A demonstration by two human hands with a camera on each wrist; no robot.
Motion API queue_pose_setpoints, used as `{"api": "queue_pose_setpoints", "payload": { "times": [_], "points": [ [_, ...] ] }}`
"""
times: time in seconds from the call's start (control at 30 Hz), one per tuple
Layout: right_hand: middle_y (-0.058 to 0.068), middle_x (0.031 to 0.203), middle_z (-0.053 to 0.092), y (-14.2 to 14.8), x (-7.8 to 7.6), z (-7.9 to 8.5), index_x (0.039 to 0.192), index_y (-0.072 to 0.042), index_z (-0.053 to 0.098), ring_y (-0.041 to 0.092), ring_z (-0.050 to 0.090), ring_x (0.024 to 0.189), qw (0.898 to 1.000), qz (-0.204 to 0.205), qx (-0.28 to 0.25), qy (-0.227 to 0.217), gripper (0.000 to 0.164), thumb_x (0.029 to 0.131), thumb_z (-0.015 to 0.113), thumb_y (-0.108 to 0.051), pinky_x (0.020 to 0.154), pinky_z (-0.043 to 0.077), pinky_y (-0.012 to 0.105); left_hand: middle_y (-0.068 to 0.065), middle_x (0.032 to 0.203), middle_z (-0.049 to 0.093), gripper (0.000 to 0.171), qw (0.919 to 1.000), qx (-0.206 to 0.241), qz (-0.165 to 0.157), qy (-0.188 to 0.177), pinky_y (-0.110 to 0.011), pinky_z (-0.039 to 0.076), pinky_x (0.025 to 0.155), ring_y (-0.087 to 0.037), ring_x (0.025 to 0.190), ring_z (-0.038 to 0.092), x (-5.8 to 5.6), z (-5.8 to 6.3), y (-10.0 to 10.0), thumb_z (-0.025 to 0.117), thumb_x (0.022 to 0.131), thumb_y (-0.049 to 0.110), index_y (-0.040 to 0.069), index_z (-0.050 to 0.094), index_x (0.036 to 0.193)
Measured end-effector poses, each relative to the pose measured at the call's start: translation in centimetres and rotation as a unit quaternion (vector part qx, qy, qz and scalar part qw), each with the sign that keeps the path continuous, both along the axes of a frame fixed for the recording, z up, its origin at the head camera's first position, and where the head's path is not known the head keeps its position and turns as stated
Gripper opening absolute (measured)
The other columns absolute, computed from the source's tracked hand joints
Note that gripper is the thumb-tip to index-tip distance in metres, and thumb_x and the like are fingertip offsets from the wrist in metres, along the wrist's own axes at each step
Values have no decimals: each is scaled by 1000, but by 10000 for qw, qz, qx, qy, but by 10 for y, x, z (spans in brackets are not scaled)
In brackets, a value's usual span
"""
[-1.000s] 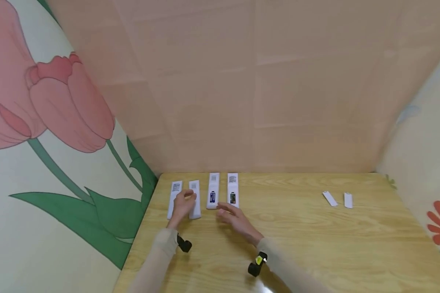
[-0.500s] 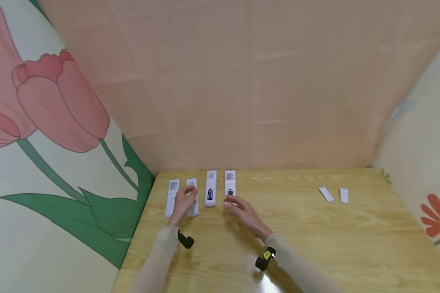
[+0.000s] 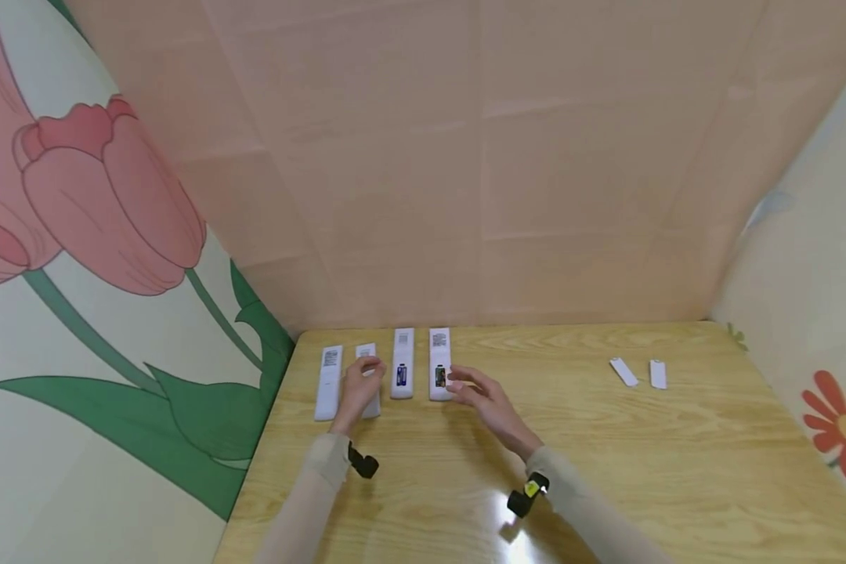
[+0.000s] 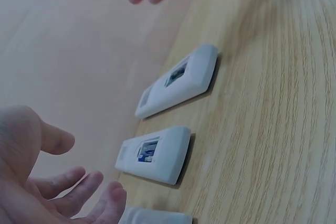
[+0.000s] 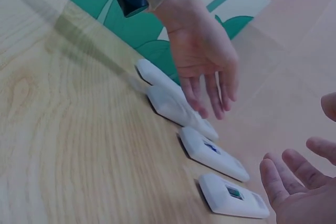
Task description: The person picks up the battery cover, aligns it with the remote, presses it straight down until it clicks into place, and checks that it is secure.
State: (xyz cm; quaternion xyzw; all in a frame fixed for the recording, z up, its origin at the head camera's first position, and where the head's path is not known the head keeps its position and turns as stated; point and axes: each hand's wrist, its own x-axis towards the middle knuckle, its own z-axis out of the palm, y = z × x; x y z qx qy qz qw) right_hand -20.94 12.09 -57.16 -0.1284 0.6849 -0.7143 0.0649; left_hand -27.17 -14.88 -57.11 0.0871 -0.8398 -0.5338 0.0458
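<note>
White remote controls lie face down in a row on the table. My left hand (image 3: 363, 384) hovers over the second remote (image 3: 372, 405) from the left, fingers loosely bent and holding nothing. To its left is the leftmost remote (image 3: 329, 384), its back closed. The third remote (image 3: 403, 352) has an uncovered battery bay with blue batteries (image 4: 148, 150). My right hand (image 3: 489, 403) is held by the right edge of the rightmost remote (image 3: 439, 352), whose bay is also uncovered, with dark and green batteries (image 3: 440, 377). In the right wrist view, the right hand's fingers are spread and empty.
Two white battery covers (image 3: 623, 372) (image 3: 658, 374) lie apart at the right of the wooden table (image 3: 606, 454). A pink-beige covered wall (image 3: 536, 196) rises behind the table's back edge. A tulip-painted wall (image 3: 113, 235) borders the left side, and a flower-painted wall the right.
My right hand has moved right, from below the gap between the two right remotes to the rightmost one's right edge. My left hand has shifted slightly right. The head view has turned a little.
</note>
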Motion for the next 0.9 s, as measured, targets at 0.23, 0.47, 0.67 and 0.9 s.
{"api": "queue_pose_setpoints", "payload": {
  "times": [0.23, 0.47, 0.67, 0.9],
  "points": [
    [27, 153, 53, 15, 0, 4, 152, 1, 52, 47, 55, 138, 9998, -160, 79, 100, 44, 112, 57, -17, 108, 57, 41, -21, 138, 69, 43, 9992, -48, -278, -291, -52, 52, 110, -39, 131, 62, 0, -3, 10, 66, 102, 22, -1, 64, 138],
    [26, 152, 55, 25, 1, 3, 151, 3, 53, 45, 59, 134, 9992, -324, 156, 194, 44, 112, 57, -17, 104, 58, 33, -21, 142, 66, 45, 9985, -182, -292, -428, -54, 49, 114, -41, 134, 60, -5, -10, 17, 66, 104, 23, -1, 61, 141],
    [28, 150, 55, 34, -2, 3, 149, 4, 54, 45, 60, 132, 9982, -537, 75, 244, 42, 111, 58, -13, 105, 58, 38, -23, 149, 61, 51, 9974, -200, -396, -561, -54, 48, 115, -42, 138, 57, -11, -14, 22, 65, 105, 24, -1, 55, 149],
    [26, 150, 55, 48, -6, 3, 150, 0, 54, 43, 60, 133, 9976, -654, 164, 181, 44, 110, 61, -19, 102, 58, 27, -27, 144, 62, 53, 9947, -742, -620, -352, -56, 50, 113, -42, 136, 58, -20, -22, 26, 64, 106, 23, -4, 53, 150]
  ]
}}
